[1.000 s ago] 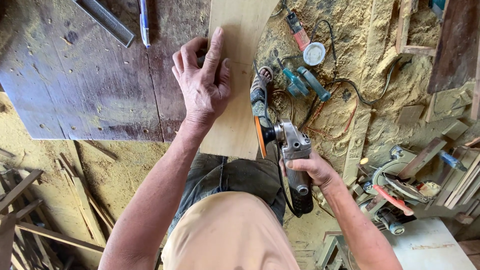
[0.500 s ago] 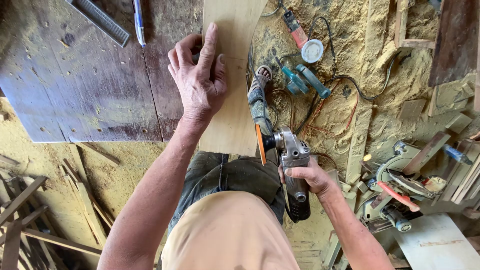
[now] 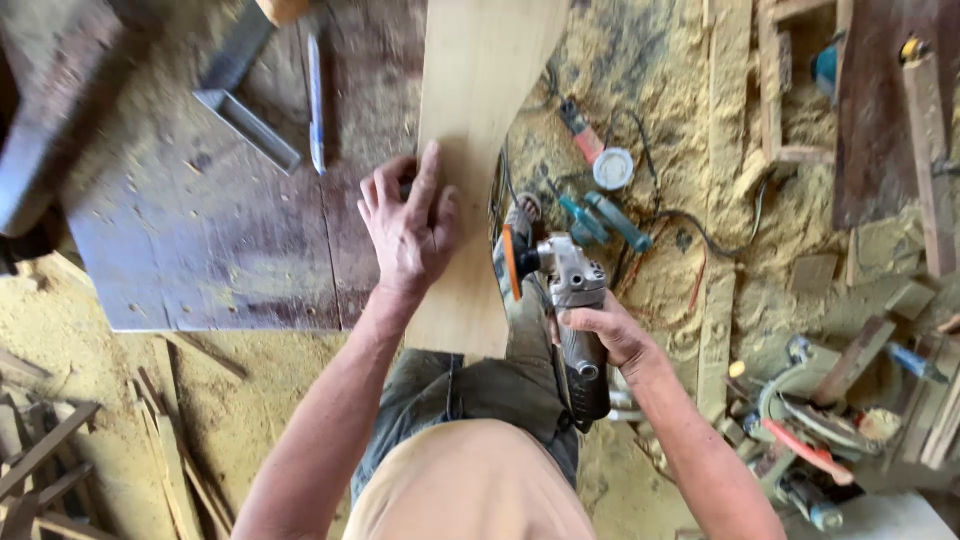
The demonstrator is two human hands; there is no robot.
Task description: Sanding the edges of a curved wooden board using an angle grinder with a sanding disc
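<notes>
A pale curved wooden board [image 3: 482, 80] lies on a dark workbench [image 3: 200, 230] and juts over its near edge. My left hand [image 3: 410, 225] presses flat on the board, fingers spread. My right hand [image 3: 605, 335] grips the black handle of an angle grinder [image 3: 570, 300]. The grinder's orange sanding disc [image 3: 510, 262] stands on edge against the board's right curved side.
A metal square [image 3: 245, 125] and a blue pen [image 3: 315, 95] lie on the bench. Sawdust covers the floor, with several power tools [image 3: 600, 215], cables, a circular saw [image 3: 800, 400] at right and wood offcuts [image 3: 60, 450] at lower left.
The grinder and my right hand have moved forward along the board's right edge. The view has shifted, showing more of the bench and board. My left hand stays pressed on the board.
</notes>
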